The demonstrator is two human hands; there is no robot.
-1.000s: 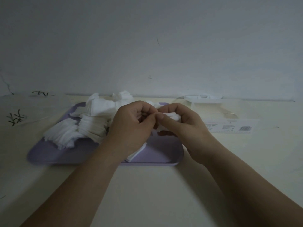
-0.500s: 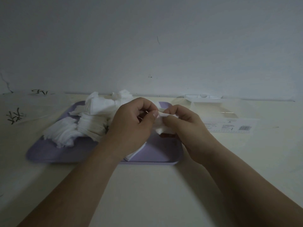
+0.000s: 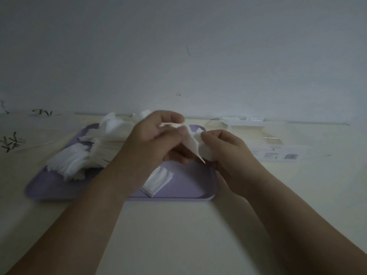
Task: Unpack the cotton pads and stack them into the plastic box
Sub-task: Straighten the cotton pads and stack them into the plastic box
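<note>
Above a lilac tray [image 3: 188, 187], my left hand [image 3: 151, 143] and my right hand [image 3: 224, 151] hold white cotton pads between them. My left thumb and fingers pinch one thin pad [image 3: 191, 145], which hangs edge-on. My right hand grips a small bundle of pads [image 3: 206, 151] against its fingers. A big heap of loose pads [image 3: 79, 155] covers the tray's left and back. A short stack of pads [image 3: 156, 180] lies on the tray under my left wrist. The clear plastic box [image 3: 256, 133] lies at the back right by the wall.
A clear wrapper with a barcode label [image 3: 278, 154] lies flat on the table right of the tray. Black scribbles [image 3: 12, 142] mark the table at the far left. The pale wall stands close behind the tray.
My hands have drawn apart a little. The left hand has lifted and peeled one pad away from the bundle that the right hand keeps.
</note>
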